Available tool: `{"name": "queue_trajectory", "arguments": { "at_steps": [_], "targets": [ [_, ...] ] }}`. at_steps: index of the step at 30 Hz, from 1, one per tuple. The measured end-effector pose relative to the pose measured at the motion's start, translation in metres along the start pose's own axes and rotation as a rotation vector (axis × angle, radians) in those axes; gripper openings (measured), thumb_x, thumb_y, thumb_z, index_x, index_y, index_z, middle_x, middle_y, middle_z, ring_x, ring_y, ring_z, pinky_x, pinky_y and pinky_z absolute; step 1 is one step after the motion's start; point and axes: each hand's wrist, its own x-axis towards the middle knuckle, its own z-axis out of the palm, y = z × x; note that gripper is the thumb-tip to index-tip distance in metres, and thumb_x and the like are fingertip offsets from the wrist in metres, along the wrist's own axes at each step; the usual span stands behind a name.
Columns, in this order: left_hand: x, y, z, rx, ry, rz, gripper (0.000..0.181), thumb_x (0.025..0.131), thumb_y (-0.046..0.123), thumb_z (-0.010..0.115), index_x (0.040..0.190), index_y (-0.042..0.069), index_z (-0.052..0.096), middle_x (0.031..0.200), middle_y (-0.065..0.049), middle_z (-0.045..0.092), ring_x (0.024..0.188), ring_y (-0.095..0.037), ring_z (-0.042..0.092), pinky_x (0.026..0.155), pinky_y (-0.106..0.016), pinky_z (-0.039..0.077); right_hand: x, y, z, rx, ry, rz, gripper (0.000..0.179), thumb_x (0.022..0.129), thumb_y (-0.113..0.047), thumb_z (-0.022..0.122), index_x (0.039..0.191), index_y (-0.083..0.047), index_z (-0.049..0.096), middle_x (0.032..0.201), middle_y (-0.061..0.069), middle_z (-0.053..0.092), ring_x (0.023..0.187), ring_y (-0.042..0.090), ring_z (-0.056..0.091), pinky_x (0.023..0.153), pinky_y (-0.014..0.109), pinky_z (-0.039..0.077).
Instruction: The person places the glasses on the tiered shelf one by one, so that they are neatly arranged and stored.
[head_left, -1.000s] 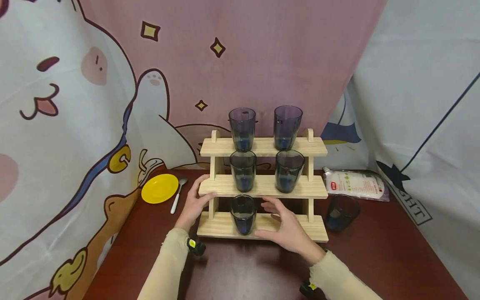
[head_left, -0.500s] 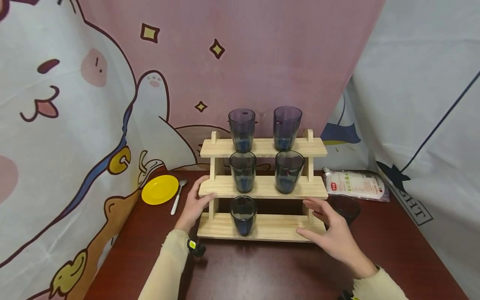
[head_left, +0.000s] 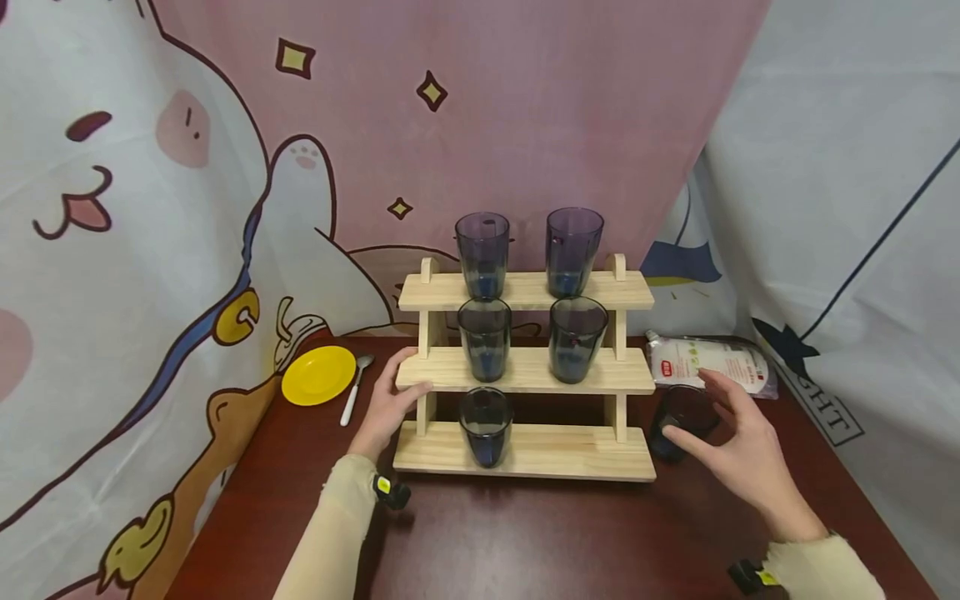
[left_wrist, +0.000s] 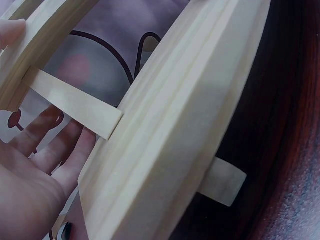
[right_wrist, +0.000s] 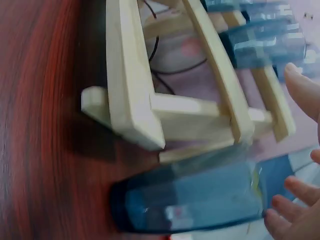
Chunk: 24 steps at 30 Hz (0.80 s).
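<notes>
My left hand [head_left: 386, 412] grips the left end of the middle board of a three-tier wooden display stand [head_left: 577, 454], thumb on the board and fingers around its side. My right hand [head_left: 750, 462] is spread around the near right side of a dark blue tinted glass [head_left: 686, 408] standing upright on the table, right of the stand. In the right wrist view the fingers are apart, close by the rim of that glass [right_wrist: 195, 195]. One similar glass [head_left: 486, 429] stands on the bottom tier, left of the middle.
Two glasses stand on the middle tier, including one at right [head_left: 577, 342], and two on top, including one at left [head_left: 482, 254]. A yellow plate [head_left: 318, 375] and white-handled spoon [head_left: 351, 404] lie left. A plastic pouch [head_left: 712, 362] lies behind the right glass. Cloth hangs behind the table.
My right hand has moved rightward from beside the bottom-tier glass, past the stand's right end, to the glass on the table. My left hand has stayed on the stand.
</notes>
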Motion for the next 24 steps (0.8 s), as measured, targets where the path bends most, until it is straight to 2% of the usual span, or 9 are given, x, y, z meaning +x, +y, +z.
{"name": "queue_trajectory", "arguments": {
  "at_steps": [4,6,8,11,14,15,17,20,24],
  "targets": [
    [-0.001,0.001,0.000,0.009,0.005,-0.010,0.063,0.097,0.021,0.079,0.151,0.035,0.049,0.154,-0.004,0.048,0.110,-0.027,0.062,0.088,-0.043,0.054,0.002,0.017,-0.001,0.001,-0.046,0.061,0.112,0.078,-0.022,0.095,0.166,-0.009,0.027,0.162,0.027,0.037,0.138,0.057,0.044,0.110,0.062,0.035],
    [-0.001,0.001,0.000,0.011,-0.001,-0.008,0.063,0.097,0.022,0.078,0.152,0.034,0.049,0.155,-0.004,0.047,0.111,-0.027,0.062,0.089,-0.044,0.054,0.003,0.023,-0.001,0.008,-0.058,0.078,0.114,0.079,-0.023,0.095,0.166,-0.008,0.023,0.163,0.028,0.034,0.138,0.058,0.042,0.110,0.065,0.033],
    [-0.001,0.001,0.000,0.007,-0.007,-0.006,0.063,0.098,0.021,0.078,0.153,0.032,0.048,0.155,-0.006,0.047,0.112,-0.028,0.062,0.091,-0.045,0.054,0.004,0.028,0.000,0.017,-0.082,0.099,0.116,0.079,-0.024,0.095,0.167,-0.007,0.020,0.163,0.030,0.033,0.139,0.059,0.040,0.109,0.067,0.033],
    [-0.001,0.001,0.000,0.011,-0.008,-0.006,0.063,0.098,0.021,0.077,0.154,0.030,0.048,0.156,-0.007,0.046,0.114,-0.030,0.061,0.093,-0.046,0.054,0.006,0.034,0.002,0.001,-0.139,0.124,0.120,0.080,-0.029,0.094,0.167,-0.006,0.015,0.158,0.034,0.038,0.131,0.054,0.049,0.098,0.048,0.051],
    [-0.001,0.001,0.000,0.019,-0.002,-0.012,0.063,0.098,0.022,0.078,0.153,0.032,0.048,0.157,-0.005,0.045,0.114,-0.030,0.061,0.093,-0.047,0.054,0.007,0.040,0.006,-0.017,-0.196,0.146,0.123,0.080,-0.033,0.094,0.167,-0.003,0.012,0.151,0.037,0.042,0.122,0.049,0.055,0.081,0.034,0.052],
    [-0.001,0.001,0.000,0.020,-0.003,-0.013,0.064,0.098,0.022,0.078,0.153,0.033,0.048,0.157,-0.005,0.045,0.114,-0.030,0.061,0.093,-0.047,0.054,0.008,0.042,0.007,-0.024,-0.208,0.150,0.124,0.080,-0.034,0.094,0.166,-0.001,0.012,0.150,0.038,0.043,0.119,0.047,0.055,0.078,0.034,0.051],
    [-0.001,0.001,0.000,0.024,-0.003,-0.012,0.064,0.098,0.022,0.078,0.153,0.033,0.048,0.156,-0.004,0.046,0.114,-0.029,0.062,0.092,-0.046,0.054,0.009,0.046,0.009,-0.013,-0.228,0.165,0.123,0.080,-0.033,0.094,0.165,0.003,0.012,0.150,0.039,0.041,0.122,0.050,0.053,0.087,0.050,0.052],
    [0.000,0.001,0.000,0.023,-0.003,-0.008,0.064,0.097,0.021,0.079,0.152,0.034,0.049,0.155,-0.005,0.047,0.111,-0.029,0.062,0.089,-0.045,0.054,0.010,0.051,0.013,0.006,-0.238,0.189,0.121,0.081,-0.034,0.094,0.163,0.007,0.015,0.153,0.041,0.037,0.131,0.054,0.045,0.096,0.069,0.042],
    [0.000,0.002,0.000,0.024,0.001,-0.007,0.064,0.097,0.021,0.079,0.153,0.032,0.049,0.155,-0.006,0.047,0.109,-0.028,0.062,0.088,-0.043,0.054,0.011,0.055,0.015,-0.002,-0.223,0.209,0.110,0.083,-0.037,0.091,0.161,0.005,0.026,0.148,0.036,0.046,0.126,0.048,0.051,0.094,0.060,0.046]
  ]
}}
